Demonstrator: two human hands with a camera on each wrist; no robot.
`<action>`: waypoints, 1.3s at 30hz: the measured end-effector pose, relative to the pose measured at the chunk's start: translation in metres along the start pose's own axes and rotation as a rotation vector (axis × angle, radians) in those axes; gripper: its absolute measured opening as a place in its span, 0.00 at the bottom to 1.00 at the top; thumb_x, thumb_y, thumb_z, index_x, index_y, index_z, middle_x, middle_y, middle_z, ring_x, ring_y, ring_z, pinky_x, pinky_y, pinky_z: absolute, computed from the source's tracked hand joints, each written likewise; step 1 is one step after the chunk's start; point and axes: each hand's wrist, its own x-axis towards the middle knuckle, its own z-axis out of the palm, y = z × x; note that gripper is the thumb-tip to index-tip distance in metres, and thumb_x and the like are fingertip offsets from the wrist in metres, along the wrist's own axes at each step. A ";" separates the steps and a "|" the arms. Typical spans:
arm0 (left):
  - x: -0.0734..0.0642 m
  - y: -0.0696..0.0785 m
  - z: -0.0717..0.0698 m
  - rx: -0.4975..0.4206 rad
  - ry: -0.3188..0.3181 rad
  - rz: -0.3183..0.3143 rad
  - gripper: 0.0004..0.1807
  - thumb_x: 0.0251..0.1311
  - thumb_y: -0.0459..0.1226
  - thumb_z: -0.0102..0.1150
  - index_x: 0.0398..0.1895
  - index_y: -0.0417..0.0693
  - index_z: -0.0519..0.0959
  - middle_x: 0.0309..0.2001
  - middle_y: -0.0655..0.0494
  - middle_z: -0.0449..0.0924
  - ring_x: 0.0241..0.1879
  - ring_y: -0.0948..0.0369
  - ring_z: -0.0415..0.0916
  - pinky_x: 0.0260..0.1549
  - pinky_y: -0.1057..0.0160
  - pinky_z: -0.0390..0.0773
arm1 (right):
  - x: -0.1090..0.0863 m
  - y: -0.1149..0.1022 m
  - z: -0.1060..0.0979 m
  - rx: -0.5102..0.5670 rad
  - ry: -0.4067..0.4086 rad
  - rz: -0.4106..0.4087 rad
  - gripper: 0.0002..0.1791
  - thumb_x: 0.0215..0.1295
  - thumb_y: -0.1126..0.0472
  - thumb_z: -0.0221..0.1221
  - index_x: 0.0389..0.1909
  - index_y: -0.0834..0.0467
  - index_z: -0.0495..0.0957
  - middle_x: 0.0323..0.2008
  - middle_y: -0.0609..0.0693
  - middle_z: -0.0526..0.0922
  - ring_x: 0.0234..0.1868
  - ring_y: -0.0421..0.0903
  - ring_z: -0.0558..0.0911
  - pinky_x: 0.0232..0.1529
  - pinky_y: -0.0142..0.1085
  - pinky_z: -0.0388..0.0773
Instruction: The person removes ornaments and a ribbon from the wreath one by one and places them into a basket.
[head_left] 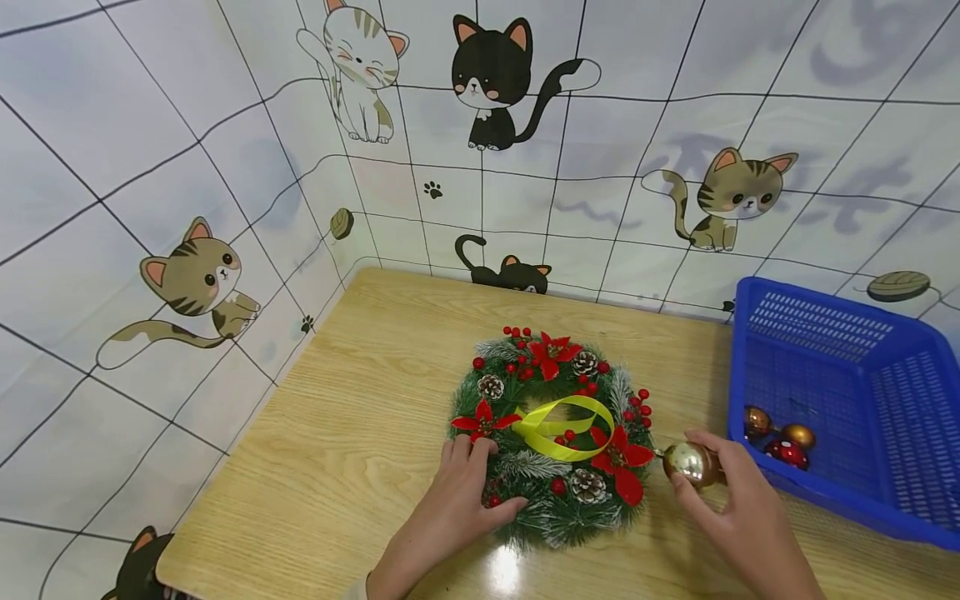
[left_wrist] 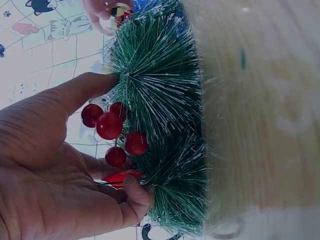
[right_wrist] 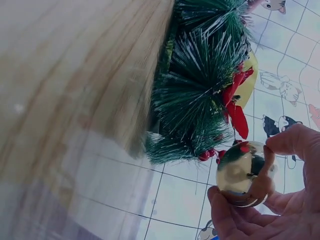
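Observation:
A green Christmas wreath (head_left: 536, 521) with red poinsettias, berries and pine cones lies on the table. My left hand (head_left: 467, 492) rests on its lower left side, fingers over the greenery beside a poinsettia (head_left: 483, 419). In the left wrist view, that hand (left_wrist: 55, 165) holds the rim near a cluster of red berries (left_wrist: 109, 125). A shiny gold ball ornament (head_left: 691, 464) is pinched between the thumb and fingers of my right hand (head_left: 738, 500), just right of the wreath. The right wrist view shows the gold ball (right_wrist: 245, 172) close to the wreath's edge. Yellow ribbon (head_left: 577, 454) loops over the wreath's middle.
A blue plastic basket (head_left: 832, 492) stands at the right of the wooden table (head_left: 360, 400). Inside it lie a red ball (head_left: 787, 453) and two copper-coloured balls (head_left: 798, 436). A cat-patterned wall covering (head_left: 600, 208) rises behind the table and along its left side.

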 end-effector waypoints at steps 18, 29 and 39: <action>0.001 0.001 0.000 0.021 0.015 0.014 0.33 0.64 0.49 0.79 0.59 0.39 0.73 0.47 0.52 0.66 0.47 0.54 0.58 0.44 0.56 0.74 | -0.012 0.001 -0.001 0.070 -0.075 -0.129 0.34 0.55 0.67 0.77 0.64 0.49 0.81 0.54 0.45 0.80 0.43 0.36 0.78 0.34 0.39 0.81; 0.001 0.001 0.002 0.022 0.013 0.008 0.33 0.64 0.49 0.79 0.59 0.39 0.73 0.48 0.51 0.66 0.48 0.54 0.58 0.43 0.56 0.75 | -0.019 0.000 0.000 0.127 -0.038 -0.117 0.34 0.56 0.70 0.76 0.65 0.52 0.80 0.53 0.45 0.80 0.43 0.34 0.77 0.42 0.20 0.73; 0.001 0.001 0.002 0.018 0.019 0.014 0.32 0.64 0.48 0.80 0.59 0.39 0.73 0.47 0.52 0.65 0.47 0.54 0.58 0.43 0.56 0.74 | -0.015 -0.004 0.006 0.085 -0.109 -0.262 0.37 0.49 0.72 0.78 0.62 0.47 0.83 0.57 0.42 0.77 0.45 0.35 0.76 0.35 0.34 0.80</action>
